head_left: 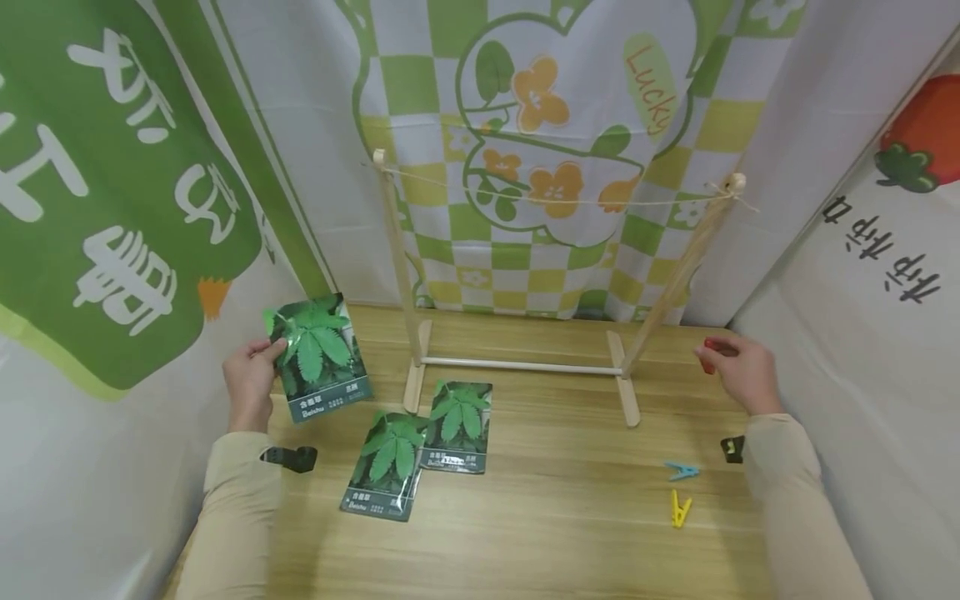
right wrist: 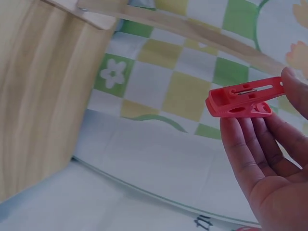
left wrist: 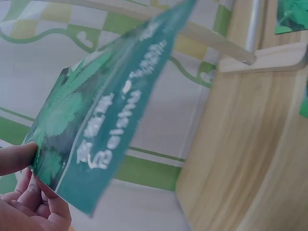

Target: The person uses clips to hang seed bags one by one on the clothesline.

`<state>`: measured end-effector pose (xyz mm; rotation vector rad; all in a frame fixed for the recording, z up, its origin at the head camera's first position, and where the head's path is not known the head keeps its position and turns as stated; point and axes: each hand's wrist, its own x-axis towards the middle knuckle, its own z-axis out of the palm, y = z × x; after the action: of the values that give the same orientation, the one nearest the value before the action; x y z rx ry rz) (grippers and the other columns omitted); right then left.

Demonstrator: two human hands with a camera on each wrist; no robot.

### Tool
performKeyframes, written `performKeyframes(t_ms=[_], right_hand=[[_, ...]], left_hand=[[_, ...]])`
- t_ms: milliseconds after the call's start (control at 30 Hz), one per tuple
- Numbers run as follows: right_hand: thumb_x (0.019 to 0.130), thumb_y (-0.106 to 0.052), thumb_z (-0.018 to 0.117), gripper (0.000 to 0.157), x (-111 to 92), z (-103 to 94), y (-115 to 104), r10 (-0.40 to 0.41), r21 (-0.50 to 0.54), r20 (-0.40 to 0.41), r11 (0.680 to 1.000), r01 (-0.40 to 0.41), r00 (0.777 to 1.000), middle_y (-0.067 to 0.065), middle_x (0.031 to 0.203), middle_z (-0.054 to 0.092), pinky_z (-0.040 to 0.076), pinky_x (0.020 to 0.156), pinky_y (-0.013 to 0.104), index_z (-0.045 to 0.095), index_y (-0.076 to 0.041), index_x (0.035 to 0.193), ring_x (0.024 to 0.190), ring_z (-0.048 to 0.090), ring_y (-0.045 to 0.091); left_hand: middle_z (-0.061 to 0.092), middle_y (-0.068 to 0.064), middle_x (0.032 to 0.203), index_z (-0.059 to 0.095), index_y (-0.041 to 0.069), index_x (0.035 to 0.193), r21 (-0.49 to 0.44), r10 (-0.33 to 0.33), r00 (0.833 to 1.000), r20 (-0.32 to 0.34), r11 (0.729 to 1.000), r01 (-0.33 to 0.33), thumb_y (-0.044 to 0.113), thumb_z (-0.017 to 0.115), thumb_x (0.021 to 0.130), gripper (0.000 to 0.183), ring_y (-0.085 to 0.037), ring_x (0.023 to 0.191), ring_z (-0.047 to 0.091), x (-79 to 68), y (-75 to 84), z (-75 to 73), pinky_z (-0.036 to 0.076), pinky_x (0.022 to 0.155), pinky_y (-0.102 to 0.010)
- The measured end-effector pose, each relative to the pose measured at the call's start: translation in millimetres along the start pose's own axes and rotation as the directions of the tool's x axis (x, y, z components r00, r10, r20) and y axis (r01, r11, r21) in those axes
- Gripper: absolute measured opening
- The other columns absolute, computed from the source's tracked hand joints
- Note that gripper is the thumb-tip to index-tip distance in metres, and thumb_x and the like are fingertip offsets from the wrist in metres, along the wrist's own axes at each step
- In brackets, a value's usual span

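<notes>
My left hand (head_left: 255, 371) pinches a seed packet (head_left: 318, 358) by its left edge, thumb in front and fingers behind. The packet, with a green leaf picture and a teal band, is held up tilted over the table's left side; it also fills the middle of the left wrist view. Between the thumb and fingers of my right hand (head_left: 742, 371) is a red clothespin (right wrist: 245, 98), raised to the right of the wooden stand. Two more leaf packets lie on the table, a left one (head_left: 386, 467) and a right one (head_left: 459, 427), their edges meeting.
A wooden stand (head_left: 401, 275) has a string (head_left: 555, 201) tied between its two posts and a white rod (head_left: 517, 365) low down. On the table (head_left: 555, 517) at right lie a blue clothespin (head_left: 682, 472) and a yellow clothespin (head_left: 680, 509). A checked curtain (head_left: 555, 275) hangs behind.
</notes>
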<state>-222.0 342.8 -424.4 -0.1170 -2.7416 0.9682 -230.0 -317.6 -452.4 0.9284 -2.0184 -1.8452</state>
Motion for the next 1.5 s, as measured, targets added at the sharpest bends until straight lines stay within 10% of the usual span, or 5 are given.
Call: performKeyframes(t_ms=[533,800,1500], right_hand=[[0.092,-0.031,0.068,0.043,10,-13.3,-24,-0.075,0.062,-0.098,0.995,0.082,0.992,0.024,0.103,0.069,0.041,0.060,0.007,0.068,0.006,0.112,0.071,0.046,-0.023],[0.089,-0.028,0.073,0.041,10,-21.3,-38,-0.088,0.116,-0.128,0.988,0.103,0.988,-0.042,0.075,0.048,0.040,0.060,0.006,0.069,0.006,0.111,0.070,0.049,-0.022],[0.088,-0.029,0.073,0.044,15,-39.0,-75,-0.095,0.190,-0.184,0.973,0.131,0.978,-0.039,0.080,0.052,0.041,0.067,0.004,0.067,0.004,0.116,0.077,0.054,-0.017]], left_hand=[[0.054,0.008,0.092,0.060,0.019,0.092,-0.115,0.032,0.999,-0.031,0.993,-0.035,0.024,0.072,0.089,0.013,-0.004,0.077,0.050,-7.0,35.2,5.0,0.045,0.062,-0.014],[0.056,0.006,0.093,0.059,0.015,0.092,-0.197,0.071,0.997,-0.005,0.978,-0.071,0.021,0.072,0.089,0.014,-0.004,0.078,0.052,-11.8,47.7,10.7,0.047,0.062,-0.012],[0.061,0.004,0.091,0.059,0.013,0.094,-0.327,0.120,0.991,0.063,0.940,-0.094,0.014,0.072,0.088,0.014,-0.005,0.076,0.057,-30.6,73.3,26.7,0.050,0.063,-0.013]])
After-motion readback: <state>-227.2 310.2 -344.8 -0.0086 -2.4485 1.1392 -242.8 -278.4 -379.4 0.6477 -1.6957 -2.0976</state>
